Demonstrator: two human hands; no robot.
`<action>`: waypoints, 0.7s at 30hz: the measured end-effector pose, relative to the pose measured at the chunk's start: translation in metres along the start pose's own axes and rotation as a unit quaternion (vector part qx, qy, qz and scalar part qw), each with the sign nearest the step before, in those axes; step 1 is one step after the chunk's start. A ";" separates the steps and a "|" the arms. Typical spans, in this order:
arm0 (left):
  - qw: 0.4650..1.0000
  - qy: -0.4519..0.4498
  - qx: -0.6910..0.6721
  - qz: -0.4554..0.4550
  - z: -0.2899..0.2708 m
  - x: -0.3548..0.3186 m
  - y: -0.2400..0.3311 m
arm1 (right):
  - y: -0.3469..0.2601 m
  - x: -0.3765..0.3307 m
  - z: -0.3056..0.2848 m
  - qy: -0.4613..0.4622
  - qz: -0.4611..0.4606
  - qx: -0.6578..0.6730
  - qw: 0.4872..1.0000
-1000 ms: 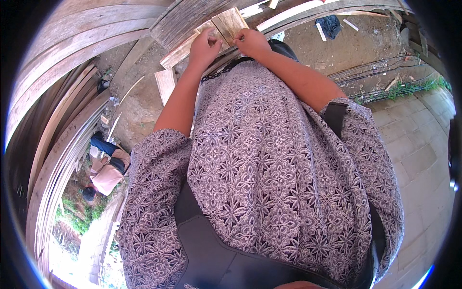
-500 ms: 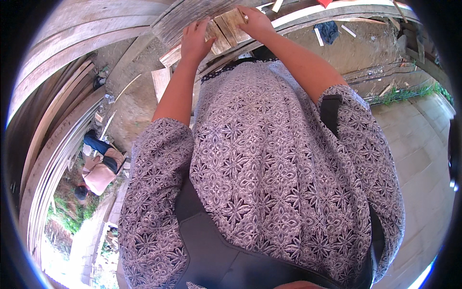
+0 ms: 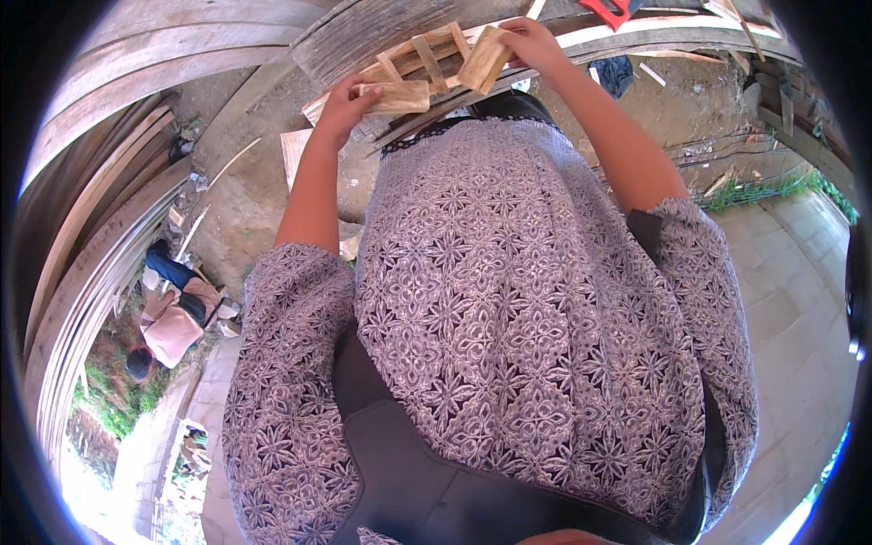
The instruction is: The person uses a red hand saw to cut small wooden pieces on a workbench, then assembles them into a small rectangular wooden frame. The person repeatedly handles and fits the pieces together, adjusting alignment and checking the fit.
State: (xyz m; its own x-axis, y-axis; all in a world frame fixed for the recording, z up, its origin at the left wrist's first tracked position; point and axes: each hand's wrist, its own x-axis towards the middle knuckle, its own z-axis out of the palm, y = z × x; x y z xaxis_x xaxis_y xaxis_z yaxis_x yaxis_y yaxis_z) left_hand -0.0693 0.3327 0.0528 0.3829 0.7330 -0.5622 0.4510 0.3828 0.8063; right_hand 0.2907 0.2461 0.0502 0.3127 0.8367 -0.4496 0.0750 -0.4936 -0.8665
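Note:
My left hand (image 3: 345, 107) grips the end of a short flat piece of wood (image 3: 401, 97), held nearly level. In my right hand (image 3: 534, 45) is a second short wooden piece (image 3: 485, 60), tilted, its long edge showing. Behind and between them lies a small wooden frame (image 3: 427, 60) with narrow crosspieces. It rests on the wooden bench, and the two held pieces partly cover its near side. My fingertips are partly hidden behind the wood.
Weathered planks (image 3: 341, 41) form the bench top. A red saw handle (image 3: 610, 13) is at the far right of it. Dark cloth (image 3: 612, 76) lies on the dirt ground below. Stacked boards (image 3: 100, 195) stand at left. Another person (image 3: 173, 322) is bent over at lower left.
The two pieces that lay side by side on the frame are now lifted and apart, one in each hand. The crosspieces beneath are uncovered. My hands have spread outward.

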 end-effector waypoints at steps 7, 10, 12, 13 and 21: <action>0.949 0.080 -0.302 -0.052 0.018 -0.027 -0.017 | -0.005 -0.046 0.036 -0.005 0.054 0.231 0.972; 0.949 0.089 -0.299 -0.043 0.043 -0.021 -0.015 | 0.027 -0.034 0.066 0.005 0.038 0.256 0.966; 0.957 0.100 -0.271 -0.034 0.055 -0.018 -0.014 | 0.036 -0.030 0.077 0.050 0.029 0.230 0.971; 0.961 0.111 -0.251 -0.037 0.060 -0.017 -0.014 | 0.038 -0.031 0.080 0.072 0.026 0.217 0.973; 0.984 0.176 -0.023 -0.012 0.066 -0.004 -0.022 | 0.034 -0.036 0.074 0.098 -0.007 0.098 0.990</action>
State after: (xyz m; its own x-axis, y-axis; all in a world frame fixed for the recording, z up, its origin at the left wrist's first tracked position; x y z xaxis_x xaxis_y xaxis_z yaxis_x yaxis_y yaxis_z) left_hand -0.0276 0.2841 0.0256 0.0668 0.8695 -0.4895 0.4170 0.4213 0.8054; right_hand 0.2117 0.2165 0.0211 0.4917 0.7721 -0.4025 -0.0979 -0.4104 -0.9067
